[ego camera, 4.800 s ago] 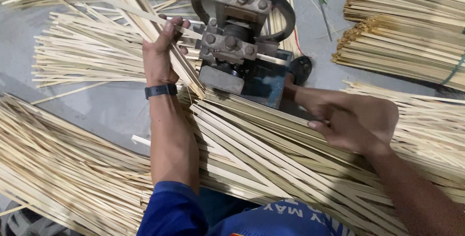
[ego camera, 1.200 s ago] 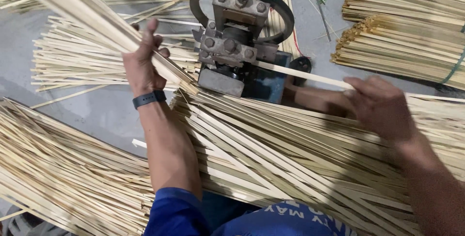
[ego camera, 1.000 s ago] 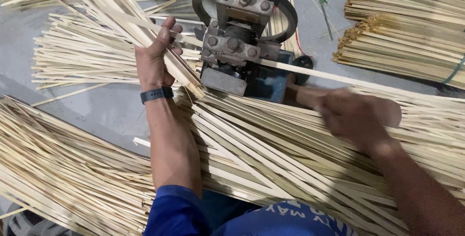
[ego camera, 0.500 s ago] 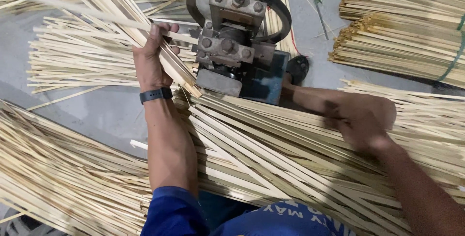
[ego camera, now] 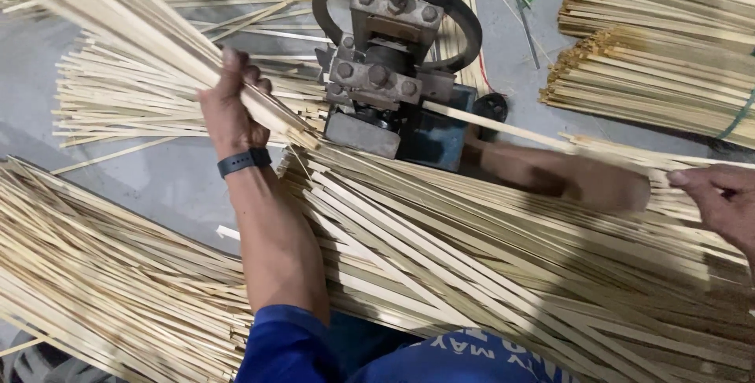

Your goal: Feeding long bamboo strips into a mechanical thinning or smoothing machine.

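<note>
A broad heap of strips (ego camera: 487, 273) fans across the floor just below the machine (ego camera: 393, 76) and runs out to the lower left and lower right. More loose strips (ego camera: 134, 92) lie spread on the floor to the machine's left, and tied stacks (ego camera: 653, 76) sit to its upper right, well apart from it. The machine itself is a grey metal block with bolts and a dark round wheel (ego camera: 397, 5) behind it. A bundle (ego camera: 141, 37) slants from the upper left down to the machine's left side, where its cut ends stop just short of the block. The left hand (ego camera: 232, 112) has its fingers wrapped tight around this bundle; a dark band (ego camera: 244, 162) sits on the wrist. One thin strip (ego camera: 503, 125) comes out of the machine's right side and runs toward the right hand (ego camera: 720, 198), whose fingers are curled at the strip's far end; whether they pinch it cannot be told
</note>
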